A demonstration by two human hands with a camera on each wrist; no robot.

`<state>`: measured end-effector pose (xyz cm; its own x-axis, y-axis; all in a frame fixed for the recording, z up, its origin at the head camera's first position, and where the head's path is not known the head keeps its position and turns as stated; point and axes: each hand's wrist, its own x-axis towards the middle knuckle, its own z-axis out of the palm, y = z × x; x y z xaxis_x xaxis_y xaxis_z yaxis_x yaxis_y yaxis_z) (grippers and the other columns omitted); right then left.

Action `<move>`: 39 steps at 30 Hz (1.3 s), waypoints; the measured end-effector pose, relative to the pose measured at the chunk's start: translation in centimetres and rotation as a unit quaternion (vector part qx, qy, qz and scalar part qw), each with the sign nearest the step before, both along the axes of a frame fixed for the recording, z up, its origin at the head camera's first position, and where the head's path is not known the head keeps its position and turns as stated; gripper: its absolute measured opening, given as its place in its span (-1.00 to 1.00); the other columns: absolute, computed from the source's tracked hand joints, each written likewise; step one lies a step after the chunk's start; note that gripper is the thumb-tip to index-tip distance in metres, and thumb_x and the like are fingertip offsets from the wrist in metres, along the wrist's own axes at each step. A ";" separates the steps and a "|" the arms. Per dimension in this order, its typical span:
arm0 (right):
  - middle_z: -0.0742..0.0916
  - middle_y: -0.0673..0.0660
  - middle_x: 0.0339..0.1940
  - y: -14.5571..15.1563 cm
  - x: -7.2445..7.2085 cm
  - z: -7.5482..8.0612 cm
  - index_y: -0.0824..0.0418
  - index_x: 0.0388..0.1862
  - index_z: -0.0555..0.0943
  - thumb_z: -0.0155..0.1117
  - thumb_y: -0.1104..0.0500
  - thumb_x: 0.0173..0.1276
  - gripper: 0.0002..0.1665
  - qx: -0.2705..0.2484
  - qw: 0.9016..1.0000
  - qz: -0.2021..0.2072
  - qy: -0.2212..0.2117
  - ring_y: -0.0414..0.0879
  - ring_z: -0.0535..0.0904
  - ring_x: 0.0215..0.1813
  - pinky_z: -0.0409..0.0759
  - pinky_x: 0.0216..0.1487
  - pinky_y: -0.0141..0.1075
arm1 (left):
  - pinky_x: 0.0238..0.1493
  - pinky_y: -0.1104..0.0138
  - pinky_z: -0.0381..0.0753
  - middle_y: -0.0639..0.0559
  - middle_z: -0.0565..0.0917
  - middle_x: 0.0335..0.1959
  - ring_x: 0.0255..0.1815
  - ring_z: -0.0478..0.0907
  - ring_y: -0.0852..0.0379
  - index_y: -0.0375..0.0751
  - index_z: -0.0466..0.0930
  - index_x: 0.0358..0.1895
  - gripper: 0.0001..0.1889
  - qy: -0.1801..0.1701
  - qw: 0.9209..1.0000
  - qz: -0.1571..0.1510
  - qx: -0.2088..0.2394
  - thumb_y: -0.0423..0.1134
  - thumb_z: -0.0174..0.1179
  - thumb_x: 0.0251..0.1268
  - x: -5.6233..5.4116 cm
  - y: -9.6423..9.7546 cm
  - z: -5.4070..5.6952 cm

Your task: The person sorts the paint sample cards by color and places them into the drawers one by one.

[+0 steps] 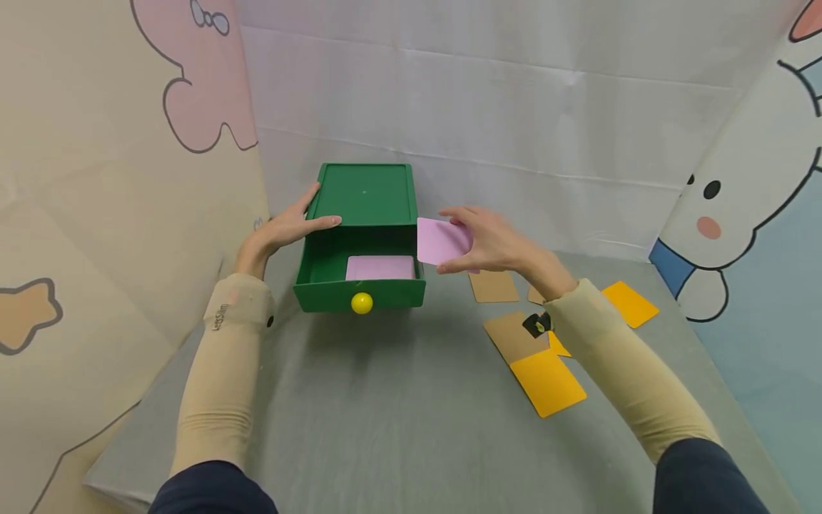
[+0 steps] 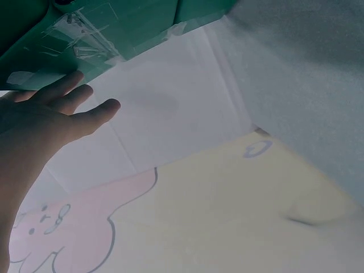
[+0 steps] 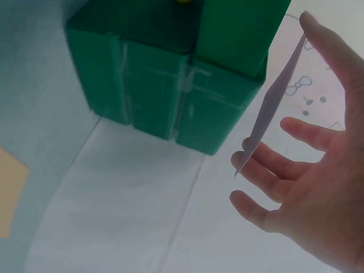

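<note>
A green drawer box (image 1: 366, 194) stands at the back of the table with its top drawer (image 1: 321, 296) pulled out. That drawer has a yellow ball knob (image 1: 362, 303), and a pink card (image 1: 380, 268) lies inside. My left hand (image 1: 289, 227) rests on the box's left edge, its thumb across the top and its other fingers along the side; the left wrist view shows them fairly straight. Just right of the drawer, my right hand (image 1: 491, 241) pinches another pink card (image 1: 440, 241) by its edges, seen nearly edge-on as a thin card (image 3: 271, 105) in the right wrist view.
Right of the box, brown cards (image 1: 493, 287) and orange cards (image 1: 549, 382) lie spread on the grey table (image 1: 385, 428), partly beneath my right forearm. One orange card (image 1: 629, 303) lies farther right. White cloth (image 1: 488, 107) hangs behind, with printed panels at both sides.
</note>
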<state>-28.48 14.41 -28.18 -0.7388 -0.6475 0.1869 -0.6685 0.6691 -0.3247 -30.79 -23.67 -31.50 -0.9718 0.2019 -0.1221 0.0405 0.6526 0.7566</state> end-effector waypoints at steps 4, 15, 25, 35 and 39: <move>0.61 0.11 0.19 -1.5 0.3 0.4 0.06 0.39 0.38 0.48 -0.32 -0.07 0.06 0.000 1.000 0.010 0.003 0.02 0.45 0.14 0.49 0.03 -0.11 | 0.51 -0.23 -0.20 0.14 -0.44 0.59 0.62 -0.41 -0.05 0.28 -0.58 0.52 0.09 -0.002 1.000 0.001 -0.001 0.34 0.09 0.21 -0.1 0.1 0.0; 0.56 0.10 0.26 -5.3 1.2 1.0 0.05 0.43 0.35 0.46 -0.38 -0.08 0.12 0.002 1.000 0.025 0.002 0.04 0.40 0.22 0.40 0.16 -0.06 | 0.49 -0.28 -0.18 0.11 -0.42 0.60 0.62 -0.38 -0.10 0.28 -0.56 0.52 0.08 -0.005 1.000 0.006 -0.006 0.34 0.09 0.20 0.0 0.4 0.0; 0.53 0.10 0.30 -7.2 1.7 0.9 -0.01 0.43 0.35 0.40 -0.44 -0.06 0.09 0.028 0.999 0.032 0.025 0.01 0.38 0.26 0.27 0.29 -0.04 | 0.49 -0.27 -0.18 0.16 -0.45 0.59 0.62 -0.39 -0.07 0.30 -0.57 0.52 0.09 -0.009 1.000 0.007 -0.004 0.37 0.09 0.18 0.3 0.4 -0.2; 0.53 0.10 0.31 -8.0 2.1 0.3 0.01 0.41 0.36 0.34 -0.49 -0.03 0.08 0.050 0.996 0.049 0.048 0.02 0.37 0.27 0.31 0.28 -0.03 | 0.49 -0.27 -0.17 0.14 -0.43 0.59 0.62 -0.38 -0.09 0.32 -0.57 0.51 0.09 -0.010 1.000 0.007 -0.004 0.38 0.09 0.18 0.3 0.6 0.1; 0.51 0.09 0.36 -7.3 2.4 0.0 0.08 0.41 0.37 0.32 -0.42 0.09 0.01 0.024 0.997 0.056 0.043 0.02 0.35 0.32 0.26 0.36 0.00 | 0.50 -0.25 -0.16 0.13 -0.43 0.59 0.62 -0.39 -0.08 0.30 -0.57 0.52 0.08 -0.013 1.000 0.001 0.000 0.34 0.09 0.21 0.2 0.8 -0.1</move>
<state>-26.04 7.06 -28.16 -0.6433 -0.7354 0.2130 -0.7644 0.6015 -0.2321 -30.59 -22.86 -31.58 -0.9689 0.1995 -0.1464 0.0198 0.6523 0.7577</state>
